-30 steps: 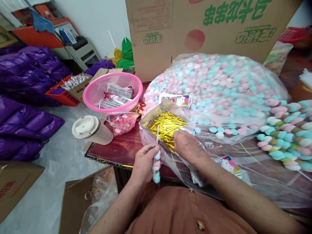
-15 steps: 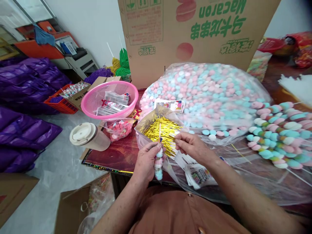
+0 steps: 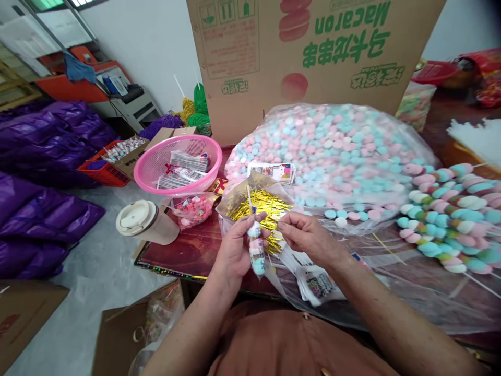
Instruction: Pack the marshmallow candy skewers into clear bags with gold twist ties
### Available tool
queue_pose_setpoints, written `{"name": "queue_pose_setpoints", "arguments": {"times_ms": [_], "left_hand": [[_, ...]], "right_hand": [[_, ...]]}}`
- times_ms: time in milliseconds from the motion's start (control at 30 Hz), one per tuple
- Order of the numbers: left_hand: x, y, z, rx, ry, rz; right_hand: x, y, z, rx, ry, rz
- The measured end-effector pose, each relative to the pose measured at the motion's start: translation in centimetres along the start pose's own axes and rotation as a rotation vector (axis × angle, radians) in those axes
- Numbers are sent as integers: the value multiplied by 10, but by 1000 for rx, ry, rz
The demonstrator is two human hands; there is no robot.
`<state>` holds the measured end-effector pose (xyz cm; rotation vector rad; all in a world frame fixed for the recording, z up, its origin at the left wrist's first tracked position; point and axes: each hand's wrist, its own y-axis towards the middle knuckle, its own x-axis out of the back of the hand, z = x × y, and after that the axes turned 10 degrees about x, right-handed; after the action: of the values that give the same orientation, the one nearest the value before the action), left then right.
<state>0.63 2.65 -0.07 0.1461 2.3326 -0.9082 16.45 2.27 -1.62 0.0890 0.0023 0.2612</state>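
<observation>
My left hand [image 3: 234, 245] is closed around a wrapped marshmallow skewer [image 3: 257, 250], its pink, white and blue pieces inside a clear printed sleeve. The skewer's white stick points up and away, over a bag of gold twist ties [image 3: 270, 201]. At the right side of those ties, my right hand [image 3: 303, 232] has thumb and fingers pinched together; what they hold, if anything, is too small to make out. Below it lies a stack of printed clear sleeves [image 3: 319, 282]. Another stack of sleeves [image 3: 274, 171] rests against the big bag of loose marshmallows [image 3: 332, 151].
Unwrapped marshmallow skewers [image 3: 450, 214] are piled at the right. To the left stand a pink basket [image 3: 146, 180] with sleeves inside, a bag of small red and pink pieces [image 3: 193, 209] and a lidded cup [image 3: 158, 227] near the table edge. A large carton [image 3: 242, 115] rises behind.
My left hand has turned the wrapped skewer slightly, its lower end swinging up and a little right. My right hand stays pinched, drawn slightly left beside the twist ties. The view has shifted slightly.
</observation>
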Motion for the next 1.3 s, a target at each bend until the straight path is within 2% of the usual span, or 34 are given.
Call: {"name": "queue_pose_setpoints", "arguments": {"times_ms": [67, 200, 333, 433, 533, 733, 833, 900, 967, 1100, 1167, 1200, 1233, 1300], "left_hand": [[1, 4, -2, -33, 2, 7], [4, 5, 0, -130, 96, -120], [-4, 0, 10, -124, 105, -161], [-12, -2, 21, -103, 135, -143], [-15, -4, 29, -103, 259, -76], [-7, -5, 39, -172, 403, 20], [-8, -5, 41, -204, 311, 17], [-9, -5, 38, -179, 219, 8], [-9, -7, 34, -74, 195, 55], [-5, -13, 27, 267, 252, 296], [-4, -15, 28, 342, 233, 396], [-4, -15, 29, 347, 206, 418], [-5, -15, 30, 333, 170, 419], [-8, -15, 31, 283, 95, 365]], "right_hand": [[-2, -1, 0, -32, 18, 18], [-4, -6, 13, -52, 27, -23], [-11, -14, 31, 21, -43, 60], [-16, -15, 31, 105, -231, 71], [-16, -15, 21, 102, -265, 56], [-15, -20, 17, 83, -410, -43], [-16, -25, 15, 90, -508, -147], [-13, -29, 14, 65, -434, -221], [-4, -33, 17, 55, -316, -128], [16, -37, 35, 205, -232, 334], [21, -38, 42, 196, -138, 471], [20, -38, 43, 156, -78, 485], [18, -37, 42, 113, -29, 446], [12, -37, 36, 47, -1, 279]]}}
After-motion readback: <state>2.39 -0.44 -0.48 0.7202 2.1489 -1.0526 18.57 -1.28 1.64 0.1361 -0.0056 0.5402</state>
